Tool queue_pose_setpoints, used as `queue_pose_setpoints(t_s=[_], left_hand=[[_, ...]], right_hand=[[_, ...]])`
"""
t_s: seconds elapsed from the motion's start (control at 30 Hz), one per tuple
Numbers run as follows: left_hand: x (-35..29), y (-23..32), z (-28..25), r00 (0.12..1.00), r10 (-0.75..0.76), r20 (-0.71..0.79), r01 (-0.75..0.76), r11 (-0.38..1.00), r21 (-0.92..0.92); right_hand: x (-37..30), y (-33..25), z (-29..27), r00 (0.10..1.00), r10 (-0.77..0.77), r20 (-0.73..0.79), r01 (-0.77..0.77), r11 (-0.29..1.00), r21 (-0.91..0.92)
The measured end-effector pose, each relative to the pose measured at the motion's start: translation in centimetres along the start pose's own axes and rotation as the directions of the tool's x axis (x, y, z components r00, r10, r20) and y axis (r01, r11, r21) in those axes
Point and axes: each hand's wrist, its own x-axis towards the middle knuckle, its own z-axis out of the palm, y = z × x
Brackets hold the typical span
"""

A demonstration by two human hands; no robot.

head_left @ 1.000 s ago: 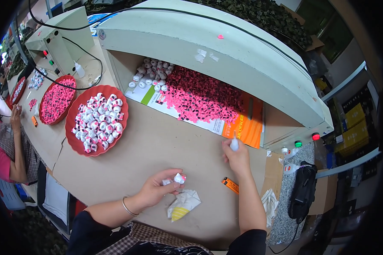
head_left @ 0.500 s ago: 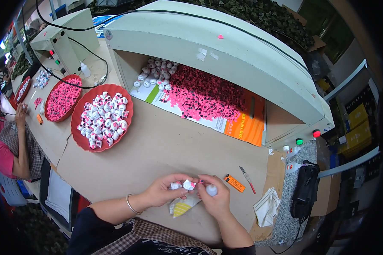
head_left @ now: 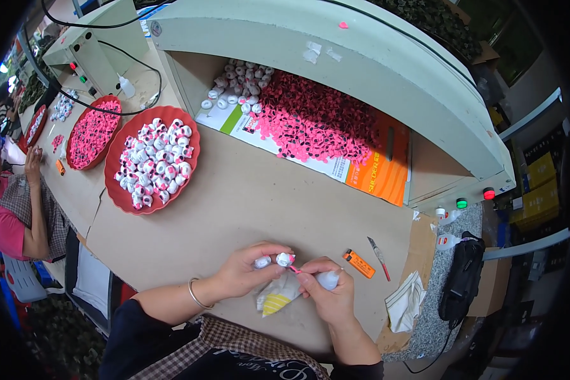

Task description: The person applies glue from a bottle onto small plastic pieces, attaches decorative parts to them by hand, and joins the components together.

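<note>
My left hand [head_left: 242, 273] is closed around two small white rounded pieces. One white piece with pink marks [head_left: 285, 259] is pinched at its fingertips; the other white piece [head_left: 262, 261] sits further back against the fingers. In my right hand [head_left: 333, 300], the thumb and forefinger pinch a small pink piece [head_left: 295, 270], which reaches to the edge of the white one; whether they touch is too small to tell. A white squeeze bottle [head_left: 328, 280] is also tucked into the right hand. Under both hands lies a white wrapper with yellow stripes [head_left: 274, 304].
A red bowl [head_left: 112, 190] of white-and-pink pieces stands left, beside another red bowl [head_left: 71, 155] of pink bits. Under the pale green hood [head_left: 335, 63] lie heaped pink pieces [head_left: 323, 120]. An orange lighter [head_left: 359, 263], a craft knife [head_left: 379, 258] and a cloth [head_left: 405, 303] lie right.
The view has shifted slightly. The white piece has turned in my left fingertips. My right hand has tilted, and the pink piece now shows more clearly between the two hands.
</note>
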Motion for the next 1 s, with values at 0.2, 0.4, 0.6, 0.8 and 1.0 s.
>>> queue_pose_setpoints(t_s=[0.2,0.4,0.6,0.8,1.0], left_hand=[[0.2,0.1,-0.2,0.994,0.100,0.039,-0.106,0.970,0.220],[0.2,0.0,-0.4,0.997,0.047,0.062,-0.059,0.976,0.210],[-0.3,0.0,-0.6,0.999,-0.037,0.032,0.036,0.999,0.032],[0.1,-0.5,-0.3,0.981,-0.195,0.021,0.195,0.958,-0.211],[0.2,-0.4,-0.3,0.981,-0.191,0.037,0.194,0.950,-0.246]], right_hand=[[0.4,1.0,1.0,0.977,0.211,-0.028,-0.210,0.977,0.040],[0.6,1.5,1.0,0.963,0.257,-0.083,-0.253,0.966,0.057],[0.8,2.7,0.9,0.994,0.101,-0.036,-0.102,0.994,-0.034],[1.0,2.5,0.5,0.999,0.046,-0.007,-0.047,0.994,-0.095],[1.3,3.0,0.6,0.999,-0.049,-0.005,0.048,0.980,-0.195]])
